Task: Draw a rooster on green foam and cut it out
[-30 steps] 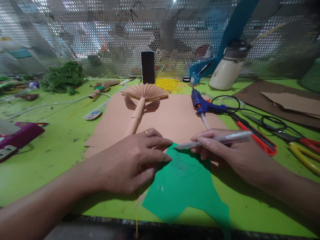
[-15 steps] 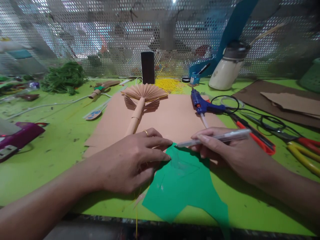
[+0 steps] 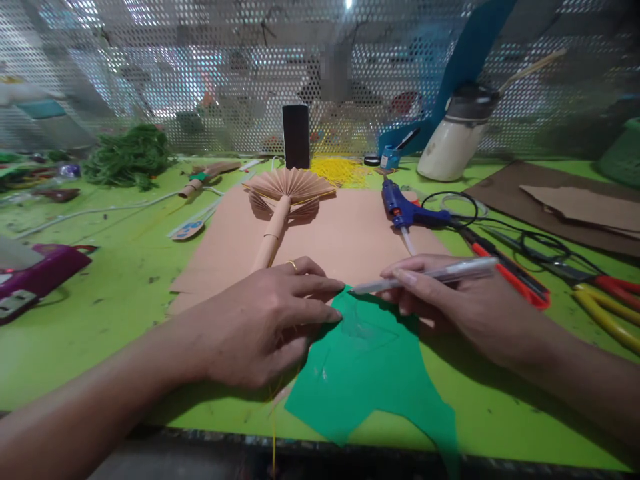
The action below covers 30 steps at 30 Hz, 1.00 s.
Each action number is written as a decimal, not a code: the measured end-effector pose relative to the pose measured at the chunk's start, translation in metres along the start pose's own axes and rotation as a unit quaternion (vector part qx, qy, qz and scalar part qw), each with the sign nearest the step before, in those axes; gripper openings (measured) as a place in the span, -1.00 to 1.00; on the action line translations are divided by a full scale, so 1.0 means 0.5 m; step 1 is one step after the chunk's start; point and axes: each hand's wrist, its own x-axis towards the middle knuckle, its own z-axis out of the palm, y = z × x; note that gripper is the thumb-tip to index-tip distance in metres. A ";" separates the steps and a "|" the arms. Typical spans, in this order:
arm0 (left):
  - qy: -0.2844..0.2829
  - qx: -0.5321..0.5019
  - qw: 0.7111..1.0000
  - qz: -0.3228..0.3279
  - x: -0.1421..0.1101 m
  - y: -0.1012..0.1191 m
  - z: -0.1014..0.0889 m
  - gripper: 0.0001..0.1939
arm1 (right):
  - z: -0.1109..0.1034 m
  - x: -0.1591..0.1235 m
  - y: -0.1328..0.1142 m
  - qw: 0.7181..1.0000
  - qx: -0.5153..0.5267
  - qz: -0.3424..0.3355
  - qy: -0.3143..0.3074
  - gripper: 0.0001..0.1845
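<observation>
1. My right fingers (image 3: 423, 287) pinch the pen (image 3: 464, 270); its long axis slants across them, the dark tip pointing left, the rear end higher, to the right.
2. The tip meets the green sheet's (image 3: 370, 380) top corner, just beside my left fingers (image 3: 315, 285).
3. Those are slightly spread, tips on the sheet's left edge.
4. Beyond both, the paper fan (image 3: 290, 185) lies, handle towards me.

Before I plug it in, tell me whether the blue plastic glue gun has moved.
No; the glue gun keeps its place relative to the upright black phone.
</observation>
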 end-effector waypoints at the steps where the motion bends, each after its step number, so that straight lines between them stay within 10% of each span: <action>1: 0.001 0.000 1.000 0.000 0.000 0.000 0.000 -0.62 | -0.001 0.000 0.002 1.000 0.006 -0.002 -0.003 -0.69; 30: 0.001 0.003 1.000 -0.003 -0.004 -0.002 0.000 -0.56 | -0.007 0.003 0.008 1.000 0.001 -0.019 0.013 -0.73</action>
